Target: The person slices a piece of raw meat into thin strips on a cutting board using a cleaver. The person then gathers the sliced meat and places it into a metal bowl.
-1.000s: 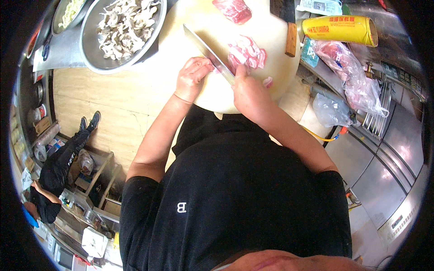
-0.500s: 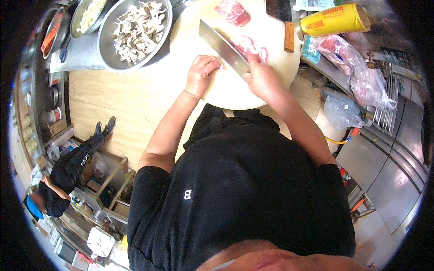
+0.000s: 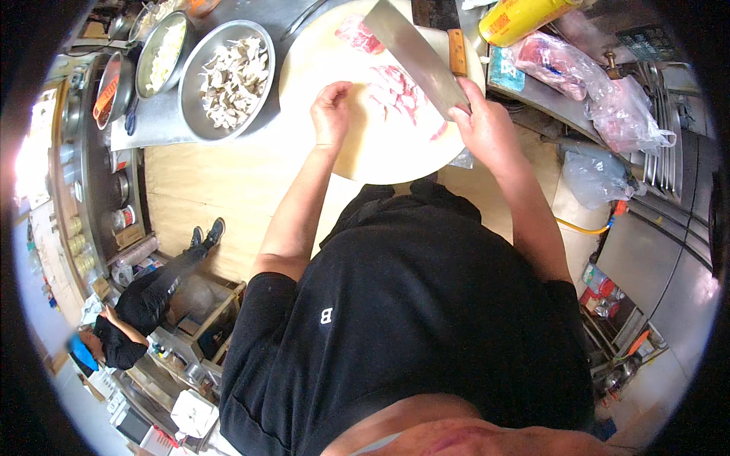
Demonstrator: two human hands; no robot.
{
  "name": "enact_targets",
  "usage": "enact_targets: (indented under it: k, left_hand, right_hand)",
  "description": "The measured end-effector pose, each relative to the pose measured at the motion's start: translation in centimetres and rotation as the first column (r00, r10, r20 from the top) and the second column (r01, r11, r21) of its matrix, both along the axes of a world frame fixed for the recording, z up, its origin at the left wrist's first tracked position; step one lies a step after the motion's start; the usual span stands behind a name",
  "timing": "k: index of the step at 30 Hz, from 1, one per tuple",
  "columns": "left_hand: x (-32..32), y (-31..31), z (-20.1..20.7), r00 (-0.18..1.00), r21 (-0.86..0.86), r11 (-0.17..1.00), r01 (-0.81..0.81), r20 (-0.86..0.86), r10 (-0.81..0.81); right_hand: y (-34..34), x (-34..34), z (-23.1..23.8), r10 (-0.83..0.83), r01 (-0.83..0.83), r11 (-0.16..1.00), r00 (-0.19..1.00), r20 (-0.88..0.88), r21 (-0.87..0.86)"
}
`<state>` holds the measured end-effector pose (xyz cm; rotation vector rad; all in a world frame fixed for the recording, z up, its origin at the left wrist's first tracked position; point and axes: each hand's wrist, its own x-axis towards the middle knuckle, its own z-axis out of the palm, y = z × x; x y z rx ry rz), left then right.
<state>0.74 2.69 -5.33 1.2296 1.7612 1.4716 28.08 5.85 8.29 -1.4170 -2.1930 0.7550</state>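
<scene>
My right hand (image 3: 487, 125) is closed round the handle end of a cleaver (image 3: 414, 57), its broad blade slanting up to the left over the round cutting board (image 3: 372, 156). Beneath and left of the blade lies a heap of thin raw meat slices (image 3: 395, 95). One small slice (image 3: 439, 133) rests apart, closer to me. A chunk of raw meat (image 3: 357, 34) sits at the far side of the board. Over the board's left part is my left hand (image 3: 331, 114), fingers curled in; whether anything is inside them is hidden.
Left of the board stands a metal bowl of torn mushrooms (image 3: 228, 87), beside a bowl of chopped pale vegetable (image 3: 162, 61). A wooden knife handle (image 3: 456, 53) lies at the board's far right. Bagged meat (image 3: 551, 64) and a yellow roll (image 3: 525, 17) are rightward. A person (image 3: 125, 334) is at lower left.
The cleaver has lifted and swung right, away from my left hand, uncovering the slices. My left hand has drawn back slightly from the blade. The whole view has shifted a little.
</scene>
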Motion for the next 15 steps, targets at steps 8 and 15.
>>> enact_targets:
  k: [8,15]
  left_hand:
    - [-7.7,-0.5,0.6,0.978,-0.267,0.945,-0.188,-0.139,0.156]
    - [-5.6,6.8,4.3,0.873,-0.288,0.955,-0.066,-0.48,-0.084]
  right_hand:
    - [-1.7,6.2,-1.4,0.421,-0.416,0.906,0.863,0.281,-0.08]
    - [1.4,3.7,-1.1,0.489,-0.536,0.844,0.786,0.378,0.021]
